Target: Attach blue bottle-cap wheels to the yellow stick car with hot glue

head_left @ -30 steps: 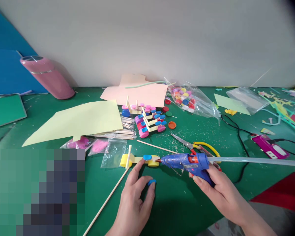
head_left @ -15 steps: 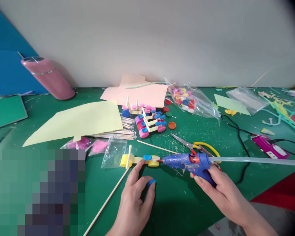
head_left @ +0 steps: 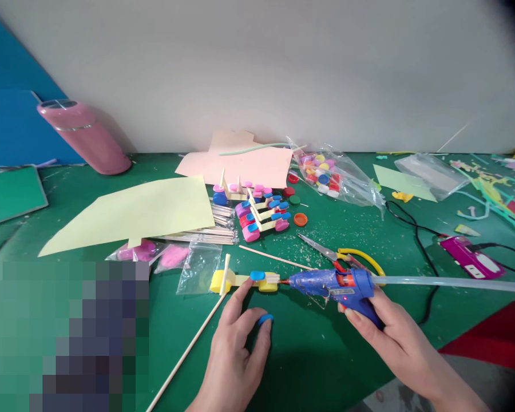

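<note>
Yellow end pieces joined by a pale strip make up the small assembly [head_left: 242, 280], which lies at the middle of the green counter [head_left: 309, 366], toward the near side. On its right part sits a blue piece [head_left: 258, 276], and the index fingertip of your left hand [head_left: 236, 343] touches it. The same hand pinches a second blue piece [head_left: 265, 319] between thumb and another finger, just nearer to you. Your right hand [head_left: 397, 332] is closed around the handle of the glue gun [head_left: 315, 282], whose nozzle points left, very near the right end of the assembly; I cannot tell if they touch.

For good work now, I would advise you to press only lightly with the index finger, so that the assembly does not turn. Keep the nozzle low and level, give a small amount of glue, and hold your fingertips away from the hot tip. It seems wise also to watch the long glue stick [head_left: 446, 283] behind the gun, because it passes above the scissors [head_left: 324, 249] and could catch there.

Compared with the frame of one second ago, the gun and your right hand have shifted a little to the right. Your left hand, both blue pieces and the assembly have kept practically the same place.
</note>
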The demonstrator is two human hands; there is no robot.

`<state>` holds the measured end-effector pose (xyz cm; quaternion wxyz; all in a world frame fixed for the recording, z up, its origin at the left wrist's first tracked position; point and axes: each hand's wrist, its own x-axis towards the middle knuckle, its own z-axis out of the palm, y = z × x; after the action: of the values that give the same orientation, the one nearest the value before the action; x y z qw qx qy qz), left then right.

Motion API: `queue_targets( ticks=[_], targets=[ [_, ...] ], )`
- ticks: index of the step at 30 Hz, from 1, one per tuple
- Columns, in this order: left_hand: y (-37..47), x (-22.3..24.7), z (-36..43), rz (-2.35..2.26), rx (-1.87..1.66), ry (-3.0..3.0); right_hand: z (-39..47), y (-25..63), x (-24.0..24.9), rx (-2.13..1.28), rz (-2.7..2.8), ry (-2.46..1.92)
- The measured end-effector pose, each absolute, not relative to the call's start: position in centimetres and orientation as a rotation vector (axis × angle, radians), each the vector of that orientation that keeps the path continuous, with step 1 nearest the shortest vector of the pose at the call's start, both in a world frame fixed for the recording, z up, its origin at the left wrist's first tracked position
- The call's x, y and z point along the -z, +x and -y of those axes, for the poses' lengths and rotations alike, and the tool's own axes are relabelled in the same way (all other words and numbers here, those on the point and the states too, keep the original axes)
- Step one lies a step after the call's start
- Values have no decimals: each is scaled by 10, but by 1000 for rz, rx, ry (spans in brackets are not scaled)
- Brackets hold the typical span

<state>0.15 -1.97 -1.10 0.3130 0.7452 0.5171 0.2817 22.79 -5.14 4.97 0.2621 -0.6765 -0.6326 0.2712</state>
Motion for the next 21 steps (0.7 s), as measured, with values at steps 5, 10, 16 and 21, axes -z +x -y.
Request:
queue_targets(
  ticks=[5,10,16,21],
  targets=[
    [2,10,20,-1372,-750,1927,52,229,-51,-759,1727,-1823],
    [2,11,19,-1375,-774,1977,52,231,-49,-748,1725,-1822],
    [2,11,20,-1369,-766,1998,47,229,-52,-766,1795,-1822],
    [4,12,19,-1371,-781,1964,43,227,-51,-820,1845,-1838]
  ],
)
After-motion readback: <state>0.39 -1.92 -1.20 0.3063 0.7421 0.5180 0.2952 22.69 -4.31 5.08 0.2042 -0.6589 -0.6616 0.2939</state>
